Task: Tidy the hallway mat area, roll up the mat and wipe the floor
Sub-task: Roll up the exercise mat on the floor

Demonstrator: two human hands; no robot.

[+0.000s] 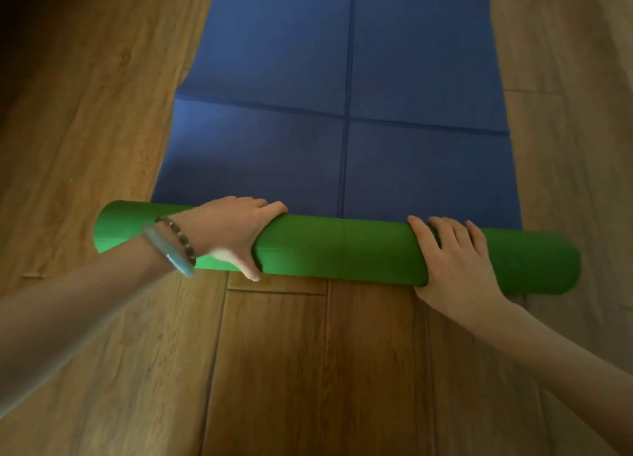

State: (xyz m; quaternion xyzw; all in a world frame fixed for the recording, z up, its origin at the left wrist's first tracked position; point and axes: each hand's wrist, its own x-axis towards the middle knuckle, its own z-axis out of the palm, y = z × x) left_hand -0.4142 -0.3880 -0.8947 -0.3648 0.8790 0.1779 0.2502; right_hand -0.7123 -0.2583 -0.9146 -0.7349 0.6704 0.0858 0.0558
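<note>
Green-backed roll (pixel 337 252) gripped by both hands, left hand (pixel 233 231) and right hand (pixel 455 253): press evenly, rolling straight along the blue mat (pixel 342 96).

Dim, warm indoor light; soft overall focus.
Upper-left floor (pixel 41 27) falls into deep shadow. Motion blur on left hand (pixel 233 236) wrist; wide-angle bending at edges.

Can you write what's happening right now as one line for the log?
step: rolling mat | left hand on green roll | right hand on roll | blue part flat
</note>
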